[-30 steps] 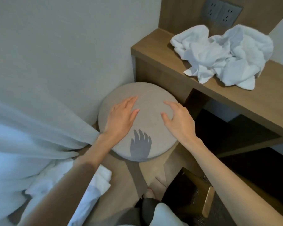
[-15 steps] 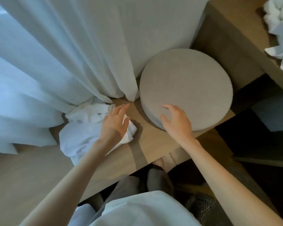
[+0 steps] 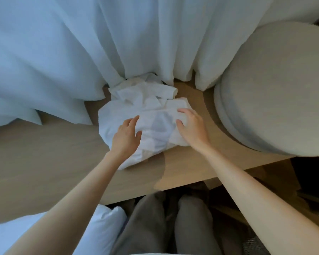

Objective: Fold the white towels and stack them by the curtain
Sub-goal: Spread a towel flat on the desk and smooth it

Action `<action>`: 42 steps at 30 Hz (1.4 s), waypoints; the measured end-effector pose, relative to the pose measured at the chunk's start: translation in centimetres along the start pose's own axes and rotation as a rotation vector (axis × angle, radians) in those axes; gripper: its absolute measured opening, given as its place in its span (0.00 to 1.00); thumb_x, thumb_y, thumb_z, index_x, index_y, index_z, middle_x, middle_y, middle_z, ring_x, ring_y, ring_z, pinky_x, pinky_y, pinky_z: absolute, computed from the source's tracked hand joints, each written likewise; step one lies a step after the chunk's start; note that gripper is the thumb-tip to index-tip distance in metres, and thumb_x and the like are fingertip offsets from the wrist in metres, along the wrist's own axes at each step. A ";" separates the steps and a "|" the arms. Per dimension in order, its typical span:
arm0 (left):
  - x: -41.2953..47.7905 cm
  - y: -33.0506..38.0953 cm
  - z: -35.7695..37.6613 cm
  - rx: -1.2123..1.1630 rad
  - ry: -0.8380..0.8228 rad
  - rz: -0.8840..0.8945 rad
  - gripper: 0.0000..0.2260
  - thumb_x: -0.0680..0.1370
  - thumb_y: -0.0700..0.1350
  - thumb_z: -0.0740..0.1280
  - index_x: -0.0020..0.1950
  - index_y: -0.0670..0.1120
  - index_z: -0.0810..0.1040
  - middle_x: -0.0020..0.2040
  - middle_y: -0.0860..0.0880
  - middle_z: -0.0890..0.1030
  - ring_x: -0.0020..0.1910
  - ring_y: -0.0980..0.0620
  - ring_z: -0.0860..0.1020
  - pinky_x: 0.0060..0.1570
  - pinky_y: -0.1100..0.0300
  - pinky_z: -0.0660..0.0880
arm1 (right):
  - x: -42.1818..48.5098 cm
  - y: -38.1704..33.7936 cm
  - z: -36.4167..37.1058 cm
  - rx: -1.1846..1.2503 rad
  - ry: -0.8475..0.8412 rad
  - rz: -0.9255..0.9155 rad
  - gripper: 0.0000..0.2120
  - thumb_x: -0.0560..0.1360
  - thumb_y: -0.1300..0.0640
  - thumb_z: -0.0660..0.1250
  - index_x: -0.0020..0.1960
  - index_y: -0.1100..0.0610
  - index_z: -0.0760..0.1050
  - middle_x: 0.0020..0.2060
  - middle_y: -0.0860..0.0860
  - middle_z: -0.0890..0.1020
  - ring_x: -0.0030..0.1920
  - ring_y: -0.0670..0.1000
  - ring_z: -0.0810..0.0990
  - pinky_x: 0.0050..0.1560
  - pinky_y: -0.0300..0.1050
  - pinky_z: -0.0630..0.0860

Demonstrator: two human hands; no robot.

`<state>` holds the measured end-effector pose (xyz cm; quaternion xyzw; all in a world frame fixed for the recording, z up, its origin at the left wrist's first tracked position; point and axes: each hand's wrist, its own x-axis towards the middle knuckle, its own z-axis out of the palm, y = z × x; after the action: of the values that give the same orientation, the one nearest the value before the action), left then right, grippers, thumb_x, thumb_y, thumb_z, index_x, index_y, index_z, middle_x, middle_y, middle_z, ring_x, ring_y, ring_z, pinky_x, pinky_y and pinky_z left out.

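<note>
Forward, both hands (image 3: 126, 138) (image 3: 192, 127) spread, over towels (image 3: 151, 102)

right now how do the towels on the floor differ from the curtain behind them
The towels lie crumpled in a low heap on the wooden floor; the curtain hangs in long vertical folds. The left hand and right hand are both on the towels; neither touches the curtain. The towels are a small bundle; the curtain spans most of the view. Both are white cloth, and the heap's far edge meets the curtain's hem.
</note>
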<state>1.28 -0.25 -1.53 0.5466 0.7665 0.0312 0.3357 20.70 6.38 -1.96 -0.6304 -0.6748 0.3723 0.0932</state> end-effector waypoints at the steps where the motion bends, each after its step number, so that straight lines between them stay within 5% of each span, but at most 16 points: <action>1: 0.8 -1.2 0.7 -0.012 -0.007 -0.017 0.25 0.81 0.46 0.60 0.77 0.47 0.58 0.74 0.43 0.63 0.70 0.43 0.65 0.64 0.49 0.68 | 1.2 0.0 1.3 0.018 -0.019 -0.002 0.18 0.78 0.58 0.62 0.68 0.54 0.70 0.67 0.51 0.72 0.66 0.52 0.70 0.62 0.45 0.67; 9: 6.5 -7.9 6.4 0.122 -0.091 -0.090 0.27 0.78 0.51 0.65 0.76 0.55 0.59 0.75 0.49 0.60 0.71 0.43 0.61 0.65 0.44 0.66 | 9.6 1.6 9.6 0.038 -0.289 0.014 0.27 0.80 0.56 0.61 0.76 0.56 0.57 0.74 0.52 0.63 0.72 0.52 0.63 0.68 0.40 0.59; 12: 8.0 -9.1 8.2 0.171 0.065 -0.058 0.20 0.78 0.46 0.66 0.70 0.52 0.68 0.69 0.49 0.66 0.64 0.42 0.64 0.59 0.51 0.64 | 11.4 2.3 11.9 -0.058 -0.300 0.017 0.30 0.80 0.56 0.60 0.78 0.55 0.50 0.75 0.52 0.59 0.72 0.56 0.58 0.69 0.47 0.58; 15: 9.0 -9.6 8.8 0.082 0.253 -0.018 0.10 0.79 0.42 0.64 0.59 0.46 0.77 0.60 0.47 0.75 0.54 0.42 0.69 0.52 0.55 0.62 | 12.5 2.4 13.1 -0.092 -0.194 -0.029 0.26 0.79 0.58 0.61 0.75 0.55 0.58 0.70 0.54 0.64 0.68 0.58 0.62 0.67 0.50 0.64; 18: 9.1 -9.6 8.5 0.006 0.297 0.022 0.07 0.79 0.41 0.64 0.53 0.42 0.79 0.52 0.46 0.79 0.49 0.42 0.71 0.47 0.54 0.65 | 13.6 2.1 13.1 -0.173 -0.179 -0.073 0.14 0.80 0.59 0.61 0.64 0.62 0.69 0.62 0.57 0.70 0.63 0.57 0.69 0.62 0.51 0.69; 21: 8.1 -9.2 7.7 -0.072 0.334 0.049 0.06 0.79 0.39 0.64 0.52 0.41 0.79 0.50 0.45 0.79 0.47 0.43 0.72 0.47 0.54 0.67 | 13.8 1.1 11.8 -0.237 -0.218 -0.100 0.13 0.81 0.58 0.58 0.63 0.63 0.72 0.60 0.59 0.72 0.62 0.58 0.69 0.60 0.49 0.68; 24: 6.6 -8.2 6.2 -0.177 0.364 0.045 0.08 0.79 0.38 0.62 0.55 0.42 0.78 0.53 0.46 0.78 0.49 0.46 0.72 0.46 0.63 0.62 | 12.5 -0.2 9.4 -0.182 -0.123 -0.167 0.10 0.82 0.60 0.53 0.57 0.62 0.71 0.54 0.58 0.73 0.55 0.56 0.70 0.46 0.39 0.63; 28: 4.3 -5.5 3.7 -0.349 0.412 -0.023 0.10 0.80 0.40 0.61 0.59 0.45 0.77 0.56 0.50 0.78 0.50 0.58 0.72 0.46 0.72 0.61 | 9.0 -1.2 4.2 0.037 -0.071 -0.118 0.07 0.83 0.57 0.50 0.46 0.56 0.62 0.36 0.47 0.67 0.33 0.46 0.65 0.27 0.33 0.62; 31: 2.4 -2.6 2.0 -0.500 0.420 -0.019 0.09 0.81 0.42 0.61 0.59 0.47 0.77 0.56 0.53 0.78 0.50 0.66 0.70 0.50 0.80 0.62 | 5.8 -1.6 0.2 0.102 -0.033 -0.098 0.04 0.83 0.54 0.50 0.50 0.53 0.62 0.35 0.45 0.68 0.32 0.42 0.67 0.27 0.33 0.63; 39: -1.9 7.7 -1.2 -0.795 0.316 0.126 0.07 0.80 0.43 0.62 0.54 0.53 0.77 0.51 0.61 0.78 0.50 0.64 0.75 0.47 0.78 0.66 | -2.9 -2.2 -8.9 0.322 0.341 -0.044 0.10 0.82 0.53 0.56 0.45 0.59 0.65 0.33 0.50 0.65 0.29 0.41 0.63 0.30 0.35 0.61; 42: -3.0 12.5 -1.8 -0.823 0.240 0.242 0.07 0.80 0.42 0.62 0.54 0.49 0.78 0.52 0.56 0.80 0.49 0.61 0.76 0.46 0.74 0.68 | -6.1 -1.8 -12.7 0.405 0.530 0.009 0.11 0.80 0.52 0.62 0.40 0.49 0.63 0.33 0.45 0.66 0.29 0.37 0.65 0.30 0.30 0.64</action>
<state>11.07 2.76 6.45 0.4458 0.6545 0.4358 0.4278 28.04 5.80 10.23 -0.6769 -0.5366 0.3225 0.3871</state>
